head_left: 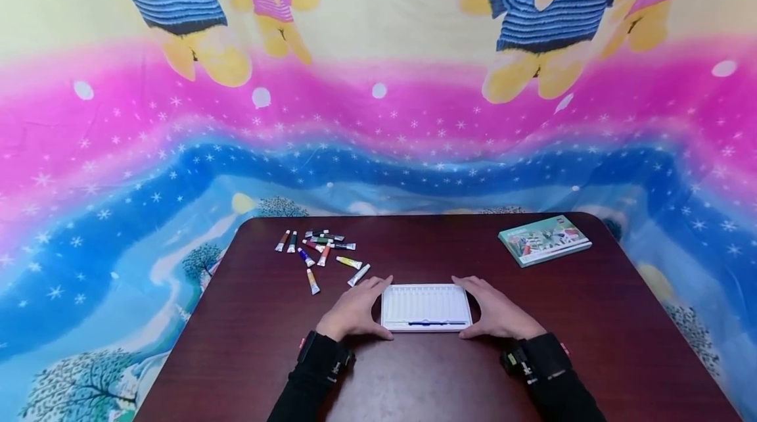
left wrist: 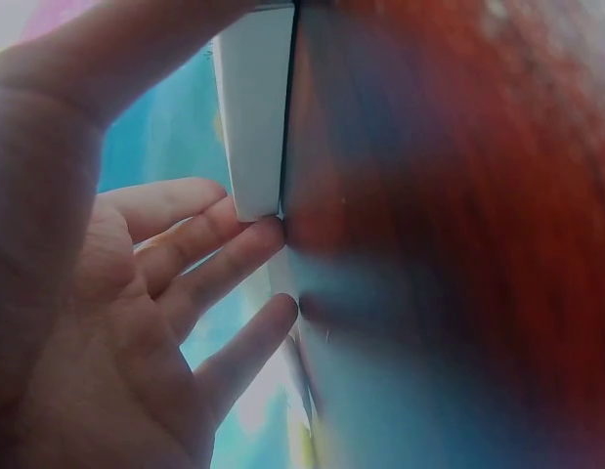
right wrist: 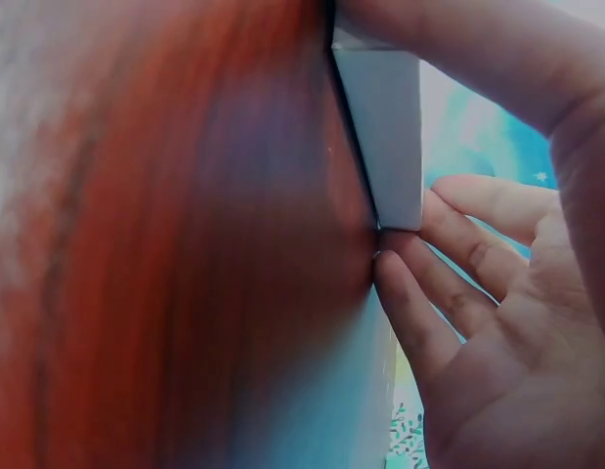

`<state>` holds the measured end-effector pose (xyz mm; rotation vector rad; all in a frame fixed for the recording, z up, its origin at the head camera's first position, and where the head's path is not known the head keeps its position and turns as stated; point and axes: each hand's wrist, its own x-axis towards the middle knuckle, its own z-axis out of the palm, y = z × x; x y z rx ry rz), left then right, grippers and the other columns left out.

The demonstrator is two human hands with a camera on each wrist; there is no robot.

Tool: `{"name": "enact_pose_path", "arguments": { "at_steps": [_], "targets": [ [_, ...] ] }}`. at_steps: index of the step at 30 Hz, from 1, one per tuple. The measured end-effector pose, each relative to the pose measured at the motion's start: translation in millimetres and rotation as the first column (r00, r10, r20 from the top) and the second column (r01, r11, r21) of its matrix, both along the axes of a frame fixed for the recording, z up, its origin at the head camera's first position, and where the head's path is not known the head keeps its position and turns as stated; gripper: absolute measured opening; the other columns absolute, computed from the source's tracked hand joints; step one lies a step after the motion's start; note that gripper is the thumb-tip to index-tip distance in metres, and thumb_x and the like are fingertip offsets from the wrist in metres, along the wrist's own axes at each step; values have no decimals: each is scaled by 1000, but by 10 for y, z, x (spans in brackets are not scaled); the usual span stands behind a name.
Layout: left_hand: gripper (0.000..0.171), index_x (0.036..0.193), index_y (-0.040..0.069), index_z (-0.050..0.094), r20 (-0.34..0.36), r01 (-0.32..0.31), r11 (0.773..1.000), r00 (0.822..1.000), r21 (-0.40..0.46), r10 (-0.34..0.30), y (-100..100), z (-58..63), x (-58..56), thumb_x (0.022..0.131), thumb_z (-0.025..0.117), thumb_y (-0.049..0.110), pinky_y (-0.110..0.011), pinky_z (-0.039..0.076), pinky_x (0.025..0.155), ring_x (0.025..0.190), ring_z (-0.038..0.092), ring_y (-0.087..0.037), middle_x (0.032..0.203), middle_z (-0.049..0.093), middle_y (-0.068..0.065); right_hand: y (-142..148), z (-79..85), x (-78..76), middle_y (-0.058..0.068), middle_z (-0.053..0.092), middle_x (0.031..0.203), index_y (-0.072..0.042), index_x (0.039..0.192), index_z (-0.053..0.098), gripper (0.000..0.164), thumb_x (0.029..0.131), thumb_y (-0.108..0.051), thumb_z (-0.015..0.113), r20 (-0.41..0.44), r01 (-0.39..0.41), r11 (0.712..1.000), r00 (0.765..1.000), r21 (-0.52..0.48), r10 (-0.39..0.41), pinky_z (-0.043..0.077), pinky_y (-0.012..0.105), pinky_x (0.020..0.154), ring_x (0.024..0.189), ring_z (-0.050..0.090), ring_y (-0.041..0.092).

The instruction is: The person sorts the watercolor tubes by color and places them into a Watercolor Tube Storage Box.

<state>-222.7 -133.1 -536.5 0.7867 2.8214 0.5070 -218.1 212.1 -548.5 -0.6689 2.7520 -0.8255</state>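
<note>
A white plastic paint-tube tray (head_left: 426, 304) with ridged slots lies on the table in the head view. A thin blue paintbrush (head_left: 437, 323) lies along its near side. My left hand (head_left: 355, 310) holds the tray's left end, thumb at the near corner and fingers at the far corner. At the right end my right hand (head_left: 497, 310) holds it the same way. In the left wrist view the tray's white side wall (left wrist: 255, 117) stands between thumb and fingertips. The right wrist view shows the opposite side wall (right wrist: 385, 137) spanned likewise.
Several small paint tubes (head_left: 324, 254) in different colours lie scattered beyond the left hand. A green box (head_left: 544, 240) with a printed picture rests at the table's back right. Behind the dark red-brown table (head_left: 414, 382) hangs a colourful cloth (head_left: 378, 113) with bears.
</note>
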Motion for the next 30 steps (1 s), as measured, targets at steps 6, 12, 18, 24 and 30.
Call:
{"name": "enact_pose_path", "arguments": {
  "at_steps": [6,12,18,24,30],
  "targets": [
    [101,163,19,36,-24,-50,995,998,83,52,-76,23,-35,82,80,63,-58,42,115,148,44,-31,157,49,-8,-17,0,3,16,44,158,-13,161,38,111,70,-43,96,15,12,1000,1000,-1,-11,46,56,110,145,42,37],
    [49,145,13,61,-301,-265,958,910,106,285,-188,11,-180,99,71,29,-53,55,95,121,61,-34,134,64,-12,-30,18,9,14,44,158,-13,161,38,112,70,-42,96,26,26,1000,999,9,-26,46,55,110,145,42,35],
    [27,118,10,77,-317,-338,937,883,85,347,-193,-16,-214,92,79,14,-46,60,83,96,69,-29,112,73,-11,-7,26,7,14,44,158,-13,161,38,112,70,-42,96,27,20,1000,999,9,-21,46,55,109,145,42,36],
    [13,99,8,76,-313,-323,941,887,103,339,-159,-18,-199,87,81,5,-44,58,77,83,67,-27,94,72,-10,-1,34,3,14,44,157,-13,161,38,112,70,-42,96,18,20,1000,1000,12,-21,47,55,109,144,43,35],
    [15,110,-2,69,-200,-324,942,921,83,334,-170,30,-163,96,71,4,-46,57,80,86,63,-30,100,64,-18,-9,15,4,13,45,157,-13,161,38,112,70,-42,96,20,23,1000,1000,13,-23,47,54,109,143,44,33]
  ]
}}
